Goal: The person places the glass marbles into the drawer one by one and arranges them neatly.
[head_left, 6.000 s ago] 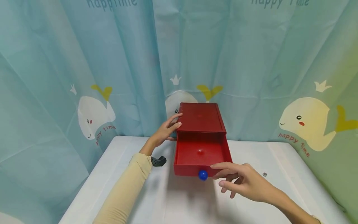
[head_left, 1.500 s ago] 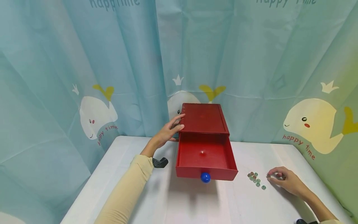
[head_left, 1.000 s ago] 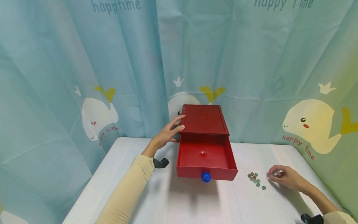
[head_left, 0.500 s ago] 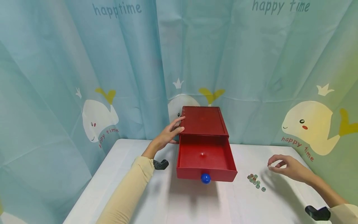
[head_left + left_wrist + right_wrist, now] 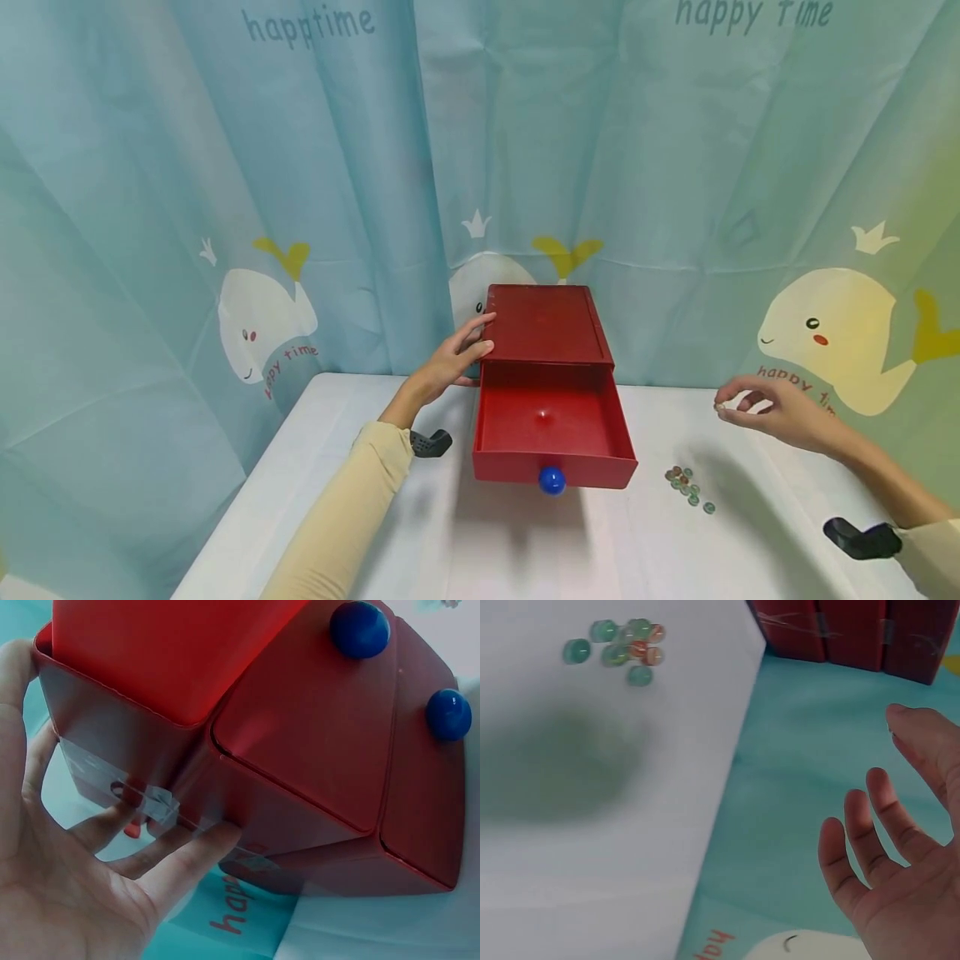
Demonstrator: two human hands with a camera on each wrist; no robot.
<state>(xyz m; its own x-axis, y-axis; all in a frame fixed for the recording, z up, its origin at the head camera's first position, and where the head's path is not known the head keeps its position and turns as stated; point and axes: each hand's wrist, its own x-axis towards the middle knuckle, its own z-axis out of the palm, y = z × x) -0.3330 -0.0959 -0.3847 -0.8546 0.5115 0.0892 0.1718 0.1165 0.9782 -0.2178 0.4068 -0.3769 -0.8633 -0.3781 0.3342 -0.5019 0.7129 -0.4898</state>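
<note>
Head view: red drawer box (image 5: 546, 325) braced by flat-fingered left hand (image 5: 450, 360).
Small marble pinched by raised right hand (image 5: 772, 408); marble cluster (image 5: 686, 486) at its 7 o'clock on desk (image 5: 525, 550).

"happy time" — printed along the curtain (image 5: 225, 167) top, beside its whales (image 5: 258, 321)

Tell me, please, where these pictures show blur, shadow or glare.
Head view: sharp and evenly lit; a small glare spot sits on the drawer floor, and soft shadows fall in front of the drawer and beside the beads. Left wrist view: dim, the box bent by the lens. Right wrist view: a blurred dark shadow lies on the table; the right hand is close and soft.
</note>
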